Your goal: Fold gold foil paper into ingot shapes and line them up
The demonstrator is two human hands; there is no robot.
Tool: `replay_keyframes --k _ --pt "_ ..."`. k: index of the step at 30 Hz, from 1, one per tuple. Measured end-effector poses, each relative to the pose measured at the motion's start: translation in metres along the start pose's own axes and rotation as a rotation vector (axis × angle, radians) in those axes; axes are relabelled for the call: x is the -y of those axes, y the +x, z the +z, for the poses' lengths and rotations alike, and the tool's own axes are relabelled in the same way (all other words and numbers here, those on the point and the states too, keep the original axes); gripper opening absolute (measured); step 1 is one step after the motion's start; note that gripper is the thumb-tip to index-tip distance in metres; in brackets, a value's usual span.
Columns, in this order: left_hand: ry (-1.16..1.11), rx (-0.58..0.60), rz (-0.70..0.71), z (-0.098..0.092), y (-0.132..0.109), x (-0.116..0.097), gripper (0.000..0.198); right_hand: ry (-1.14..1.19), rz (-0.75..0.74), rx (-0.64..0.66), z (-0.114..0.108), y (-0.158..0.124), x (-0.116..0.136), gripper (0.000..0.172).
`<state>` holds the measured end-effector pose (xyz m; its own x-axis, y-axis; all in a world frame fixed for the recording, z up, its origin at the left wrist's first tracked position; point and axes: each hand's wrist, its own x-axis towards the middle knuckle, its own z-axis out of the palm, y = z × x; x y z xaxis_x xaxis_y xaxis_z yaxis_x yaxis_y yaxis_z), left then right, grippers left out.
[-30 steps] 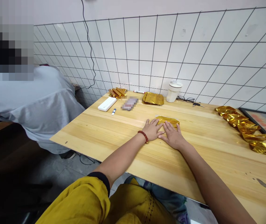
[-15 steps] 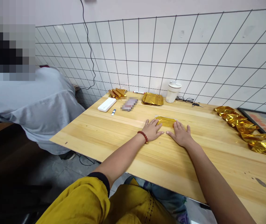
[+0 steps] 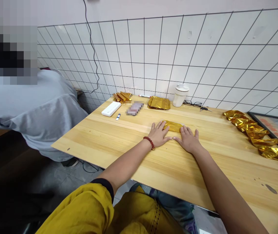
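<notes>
A narrow strip of gold foil paper lies flat on the wooden table, its ends under my fingertips. My left hand, with a red bead bracelet at the wrist, rests spread on the strip's left end. On the right end lie the outstretched fingers of my right hand. The two thumbs nearly meet below the strip. Beyond it sits a stack of folded gold foil.
Folded gold pieces, a white power bank, a small blue-and-white stick, a lidded cup, glasses and a key stand at the back. Crumpled gold foil shapes line the right. A person in grey is at left.
The pale edge seen along the top of the gold strip no longer shows; the strip now looks flatter and all gold. My hands have barely shifted.
</notes>
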<state>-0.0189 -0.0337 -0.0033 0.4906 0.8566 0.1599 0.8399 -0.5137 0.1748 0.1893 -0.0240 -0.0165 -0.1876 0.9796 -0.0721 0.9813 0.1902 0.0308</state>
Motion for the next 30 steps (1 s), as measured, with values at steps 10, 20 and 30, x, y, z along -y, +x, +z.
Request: replay_keyframes --k 10,20,30 --pt "0.005 0.118 0.117 -0.0021 0.0014 -0.0023 0.061 -0.031 -0.033 -0.03 0.0 -0.0006 0.0004 0.079" --pt "0.021 0.022 0.096 0.0024 0.0023 0.0002 0.056 -0.023 -0.045 -0.034 0.0003 -0.0006 -0.0006 0.077" --pt "-0.01 -0.128 -0.039 0.0026 0.0028 0.0038 0.037 -0.018 -0.041 -0.029 -0.0024 -0.001 0.0006 0.079"
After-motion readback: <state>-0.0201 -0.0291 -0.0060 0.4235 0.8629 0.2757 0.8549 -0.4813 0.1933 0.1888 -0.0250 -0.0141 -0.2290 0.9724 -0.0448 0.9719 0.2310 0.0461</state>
